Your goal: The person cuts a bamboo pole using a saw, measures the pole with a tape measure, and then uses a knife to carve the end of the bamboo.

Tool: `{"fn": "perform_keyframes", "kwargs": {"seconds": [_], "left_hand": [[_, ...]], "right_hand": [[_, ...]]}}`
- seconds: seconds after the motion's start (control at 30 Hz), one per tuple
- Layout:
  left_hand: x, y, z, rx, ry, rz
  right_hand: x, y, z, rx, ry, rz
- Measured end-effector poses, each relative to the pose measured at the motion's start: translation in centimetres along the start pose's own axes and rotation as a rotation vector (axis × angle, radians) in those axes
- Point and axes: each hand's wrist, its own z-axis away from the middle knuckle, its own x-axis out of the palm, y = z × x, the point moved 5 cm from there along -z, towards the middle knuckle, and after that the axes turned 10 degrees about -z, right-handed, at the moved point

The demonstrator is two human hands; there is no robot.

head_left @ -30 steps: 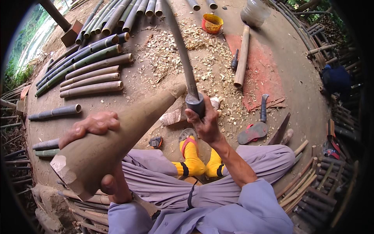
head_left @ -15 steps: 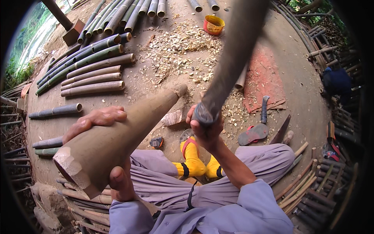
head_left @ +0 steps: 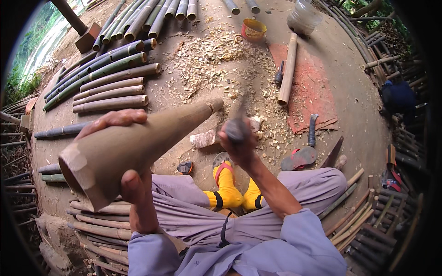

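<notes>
A thick bamboo tube (head_left: 133, 145) slants across my lap, its wide near end pale and pared around the open mouth. My left hand (head_left: 131, 184) wraps this tube, fingers over the far side and thumb beneath. To the right of its narrow end, my right hand (head_left: 241, 147) is closed round the dark handle of a machete (head_left: 236, 130). The blade is smeared by motion and points away from me, apart from the tube as far as I can see. A pale-cut wood block (head_left: 203, 139) lies on the ground below the tube's far end.
Wood chips (head_left: 221, 55) litter the ground ahead. Bamboo poles (head_left: 110, 103) lie in rows at left. A red mat (head_left: 313, 92) carries a bamboo length (head_left: 288, 69). A yellow-red tub (head_left: 253, 29) and clear plastic container (head_left: 304, 18) stand beyond. A black-handled knife (head_left: 312, 130) and sandal (head_left: 299, 158) lie right.
The machete blade has swung down from its raised position, uncovering the mat's bamboo length and the plastic container. The bamboo tube has shifted slightly in my left hand's grip, its near end a little higher.
</notes>
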Motion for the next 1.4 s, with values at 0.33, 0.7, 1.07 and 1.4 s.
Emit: {"fn": "perform_keyframes", "kwargs": {"seconds": [0.33,0.7,1.07,1.4], "left_hand": [[0.2,-0.8,-0.6,-0.029,0.060,-0.117],[0.9,-1.1,-1.1,-0.014,0.086,-0.066],[1.3,-2.0,-0.3,-0.047,0.094,-0.079],[2.9,-2.4,-0.5,-0.060,0.084,0.005]], "right_hand": [[0.3,-8.3,-3.3,-0.139,0.043,-0.089],[0.6,-4.2,-3.6,0.208,-0.108,0.008],[-1.2,2.7,-1.3,0.417,-0.217,0.360],[-3.3,6.4,-0.2,0.453,-0.167,0.409]]}}
